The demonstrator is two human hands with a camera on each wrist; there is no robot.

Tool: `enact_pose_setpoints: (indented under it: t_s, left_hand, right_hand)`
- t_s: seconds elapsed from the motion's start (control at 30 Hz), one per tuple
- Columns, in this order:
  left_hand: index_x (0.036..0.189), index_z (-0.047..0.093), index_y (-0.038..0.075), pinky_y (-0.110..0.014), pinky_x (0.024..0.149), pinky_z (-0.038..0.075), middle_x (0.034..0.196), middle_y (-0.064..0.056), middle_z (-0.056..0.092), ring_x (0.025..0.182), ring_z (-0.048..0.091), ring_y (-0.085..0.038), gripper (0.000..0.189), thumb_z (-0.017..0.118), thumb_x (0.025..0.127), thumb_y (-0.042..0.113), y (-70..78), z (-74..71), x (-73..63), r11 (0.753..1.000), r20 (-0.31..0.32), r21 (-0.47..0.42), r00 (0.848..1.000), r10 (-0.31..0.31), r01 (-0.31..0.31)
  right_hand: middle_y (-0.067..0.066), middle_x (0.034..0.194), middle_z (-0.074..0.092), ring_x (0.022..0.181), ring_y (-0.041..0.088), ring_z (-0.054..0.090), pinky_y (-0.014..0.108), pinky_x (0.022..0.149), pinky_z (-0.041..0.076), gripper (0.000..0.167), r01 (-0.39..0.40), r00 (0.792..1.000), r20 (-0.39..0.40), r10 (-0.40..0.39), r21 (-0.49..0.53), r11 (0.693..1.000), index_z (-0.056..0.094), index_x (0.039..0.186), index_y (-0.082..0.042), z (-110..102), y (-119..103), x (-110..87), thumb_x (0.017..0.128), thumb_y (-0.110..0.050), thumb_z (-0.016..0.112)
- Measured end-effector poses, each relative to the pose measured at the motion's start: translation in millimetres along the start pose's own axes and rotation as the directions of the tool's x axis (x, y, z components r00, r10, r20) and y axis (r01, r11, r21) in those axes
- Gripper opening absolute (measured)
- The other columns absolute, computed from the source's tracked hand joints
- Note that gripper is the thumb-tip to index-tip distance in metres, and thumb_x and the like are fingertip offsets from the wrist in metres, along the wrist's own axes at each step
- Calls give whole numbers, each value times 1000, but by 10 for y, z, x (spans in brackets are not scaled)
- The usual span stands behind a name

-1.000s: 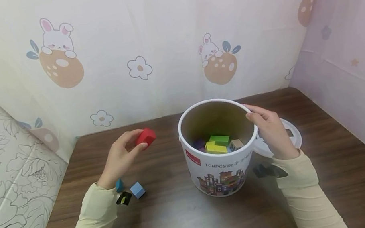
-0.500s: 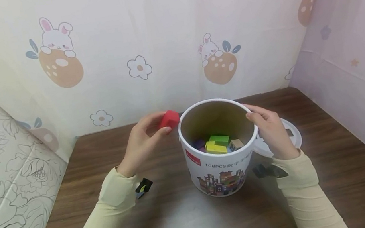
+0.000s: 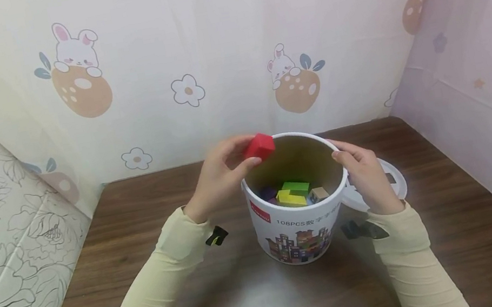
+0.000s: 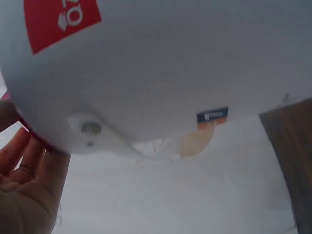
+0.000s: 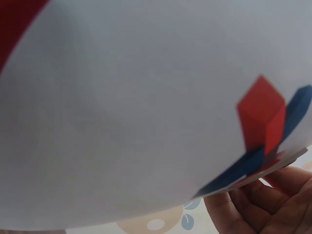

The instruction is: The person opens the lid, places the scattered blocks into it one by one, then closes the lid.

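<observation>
Between thumb and fingers, my left hand (image 3: 222, 175) pinches a red toy block (image 3: 261, 146) at the left rim of a white bucket (image 3: 295, 221). My right hand (image 3: 364, 174) grips the bucket's right rim, thumb at the edge and fingers round the outside. Inside the bucket lie a green block (image 3: 296, 188), a yellow block (image 3: 291, 199), a wood-coloured block (image 3: 319, 194) and a few darker ones. In the left wrist view the bucket's wall (image 4: 156, 68) fills most of the picture, the left hand (image 4: 29, 190) at its edge. The right wrist view shows the right hand (image 5: 268, 204) against the printed wall.
A white lid (image 3: 396, 179) lies on the dark wooden table (image 3: 112, 265), partly behind the right hand. Each wrist carries a dark camera, the left one (image 3: 216, 236) below its cuff. A patterned cloth (image 3: 231, 68) hangs behind the table.
My left hand has carried the red block rightward from over the table to the bucket's left rim. Its forearm now hides the blue blocks on the table. My right hand stays put on the rim.
</observation>
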State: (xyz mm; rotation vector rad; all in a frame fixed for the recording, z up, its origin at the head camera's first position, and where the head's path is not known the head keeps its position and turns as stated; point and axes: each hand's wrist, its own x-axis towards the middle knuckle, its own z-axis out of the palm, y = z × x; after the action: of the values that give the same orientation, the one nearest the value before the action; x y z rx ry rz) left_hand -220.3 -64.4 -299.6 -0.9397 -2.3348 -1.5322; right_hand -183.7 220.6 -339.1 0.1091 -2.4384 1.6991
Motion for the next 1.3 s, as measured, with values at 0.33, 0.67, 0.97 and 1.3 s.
enact_pose_setpoints:
  t_s: [0.33,0.67,0.97,1.3]
  left_hand:
    - [130,60,10,-24,94,54,126,-4,62,112,59,-14,45,74,87,15,98,259,189,1000,113,15,994,-5,3]
    - [132,59,14,-24,95,53,128,-1,63,111,59,-12,49,75,87,20,207,345,368,993,232,117,971,-57,31]
    - [128,62,16,-22,93,52,122,2,65,107,57,-10,43,74,87,23,249,441,455,952,392,299,918,-56,-70]
    - [126,63,15,-21,94,52,120,2,66,106,58,-9,43,75,87,27,245,461,439,926,446,357,893,-56,-120]
  right_hand:
    - [7,145,53,125,23,52,45,97,50,47,-8,1000,10,8,12,1000,51,143,-18,4,4,3,103,-41,41]
    - [7,146,52,127,27,50,50,100,47,48,-14,1000,10,14,7,1000,51,143,-19,1,-1,6,103,-42,42]
    - [7,145,53,121,29,51,34,87,54,48,-16,1000,8,17,-18,1000,51,143,-20,-9,3,3,103,-43,42]
    - [8,143,55,120,29,55,32,86,57,47,6,1000,10,-6,0,1000,52,143,-19,-9,17,10,103,-42,42]
